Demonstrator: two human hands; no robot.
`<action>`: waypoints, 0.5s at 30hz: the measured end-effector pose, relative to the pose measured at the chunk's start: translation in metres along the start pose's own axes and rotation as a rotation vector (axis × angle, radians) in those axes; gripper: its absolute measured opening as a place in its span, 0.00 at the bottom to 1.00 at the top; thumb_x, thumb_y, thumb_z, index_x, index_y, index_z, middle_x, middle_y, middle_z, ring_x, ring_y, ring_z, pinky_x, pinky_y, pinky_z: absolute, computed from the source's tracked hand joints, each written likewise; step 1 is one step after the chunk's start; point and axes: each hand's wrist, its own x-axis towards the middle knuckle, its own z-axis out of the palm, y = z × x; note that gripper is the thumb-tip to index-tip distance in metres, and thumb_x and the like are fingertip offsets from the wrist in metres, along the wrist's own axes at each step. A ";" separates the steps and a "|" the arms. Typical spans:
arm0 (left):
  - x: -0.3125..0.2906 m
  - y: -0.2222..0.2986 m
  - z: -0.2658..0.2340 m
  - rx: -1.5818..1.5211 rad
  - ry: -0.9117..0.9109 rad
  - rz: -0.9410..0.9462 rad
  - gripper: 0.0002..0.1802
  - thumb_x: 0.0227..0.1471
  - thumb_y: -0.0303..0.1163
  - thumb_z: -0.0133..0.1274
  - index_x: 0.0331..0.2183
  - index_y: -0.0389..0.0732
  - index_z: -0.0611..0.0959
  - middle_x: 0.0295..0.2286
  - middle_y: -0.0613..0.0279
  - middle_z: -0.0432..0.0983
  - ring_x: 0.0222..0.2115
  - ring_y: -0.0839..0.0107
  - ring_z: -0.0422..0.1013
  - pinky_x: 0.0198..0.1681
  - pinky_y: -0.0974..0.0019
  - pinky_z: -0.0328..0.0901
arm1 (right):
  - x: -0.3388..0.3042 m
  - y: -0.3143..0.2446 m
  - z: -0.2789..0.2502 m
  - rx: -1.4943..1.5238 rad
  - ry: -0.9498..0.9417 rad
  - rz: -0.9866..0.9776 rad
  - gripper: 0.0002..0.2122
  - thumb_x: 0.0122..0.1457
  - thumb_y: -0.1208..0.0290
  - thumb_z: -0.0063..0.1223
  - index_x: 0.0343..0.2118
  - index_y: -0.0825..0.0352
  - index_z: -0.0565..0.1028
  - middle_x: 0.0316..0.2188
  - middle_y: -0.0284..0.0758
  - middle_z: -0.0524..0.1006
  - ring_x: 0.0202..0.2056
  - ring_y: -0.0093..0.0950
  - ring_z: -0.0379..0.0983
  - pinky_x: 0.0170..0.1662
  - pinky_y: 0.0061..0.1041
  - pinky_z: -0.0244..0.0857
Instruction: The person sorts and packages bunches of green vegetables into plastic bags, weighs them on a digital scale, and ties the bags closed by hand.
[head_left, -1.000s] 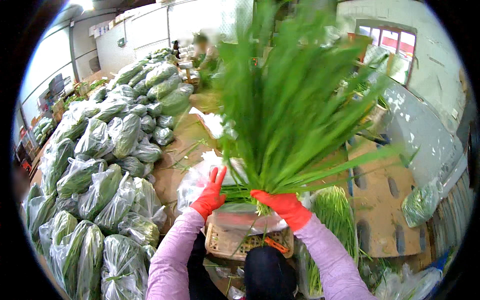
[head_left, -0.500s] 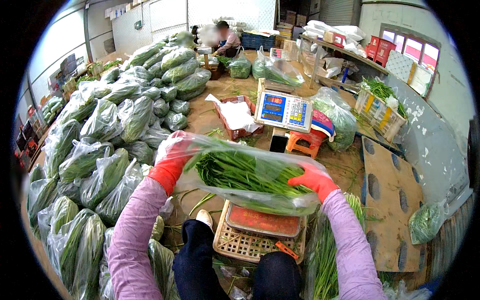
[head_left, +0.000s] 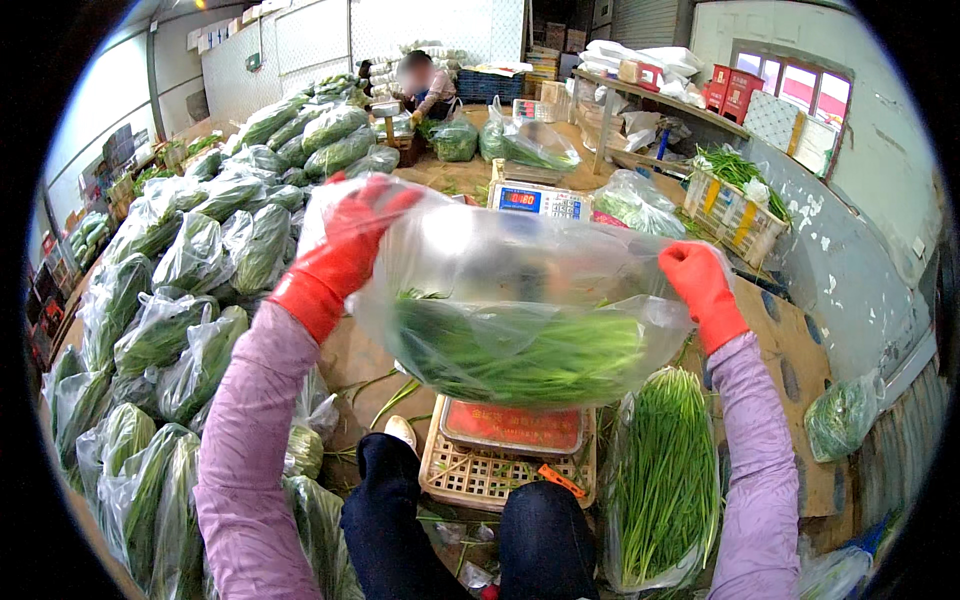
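My left hand [head_left: 348,255], in a red glove, grips the upper left end of a clear plastic bag [head_left: 520,345]. My right hand [head_left: 703,290], gloved alike, is closed in a fist on the bag's upper right corner. Long thin green stalks that look like chives lie along the bottom of the bag, which hangs stretched between my hands. Below it is the scale's red weighing plate [head_left: 515,425], on a pale plastic crate [head_left: 437,462]. The scale's lit display panel [head_left: 540,201] shows behind the bag, partly covered by it.
An orange-handled tool [head_left: 562,481] lies on the crate. Beside my right forearm stands a bag of upright green stalks [head_left: 662,480]. Filled vegetable bags [head_left: 195,255] are heaped along the left. Another person [head_left: 435,88] crouches at the back. A filled crate [head_left: 735,210] stands at right.
Both hands have risen and my right hand has moved right, pulling the bag's upper edge up and taut. The right hand's fingers have closed. My view has shifted slightly.
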 end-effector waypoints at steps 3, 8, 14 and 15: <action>-0.030 0.028 -0.001 -0.171 -0.281 -0.068 0.56 0.23 0.20 0.63 0.59 0.56 0.63 0.56 0.46 0.58 0.58 0.48 0.55 0.60 0.51 0.53 | -0.020 0.004 -0.002 0.026 -0.307 -0.079 0.16 0.45 0.62 0.58 0.33 0.70 0.77 0.28 0.43 0.78 0.32 0.30 0.75 0.37 0.31 0.67; -0.046 0.059 -0.005 -0.242 -0.365 -0.144 0.56 0.24 0.22 0.64 0.60 0.52 0.62 0.55 0.42 0.60 0.58 0.46 0.55 0.60 0.51 0.52 | -0.051 0.036 0.009 0.409 -0.442 0.061 0.26 0.47 0.61 0.62 0.46 0.72 0.71 0.40 0.39 0.75 0.41 0.29 0.71 0.43 0.29 0.66; -0.053 0.094 -0.035 -0.116 -0.719 -0.272 0.23 0.39 0.31 0.57 0.42 0.41 0.76 0.36 0.46 0.76 0.44 0.52 0.71 0.50 0.52 0.63 | -0.111 -0.047 -0.024 0.811 -0.457 0.230 0.29 0.51 0.71 0.59 0.57 0.70 0.63 0.45 0.40 0.75 0.44 0.28 0.73 0.48 0.27 0.66; -0.042 0.125 -0.062 -0.127 -0.790 -0.262 0.18 0.40 0.32 0.57 0.37 0.39 0.78 0.33 0.47 0.77 0.42 0.54 0.72 0.47 0.52 0.64 | -0.128 -0.056 -0.035 0.865 -0.340 0.193 0.28 0.52 0.74 0.58 0.57 0.70 0.63 0.46 0.41 0.75 0.44 0.29 0.73 0.49 0.27 0.66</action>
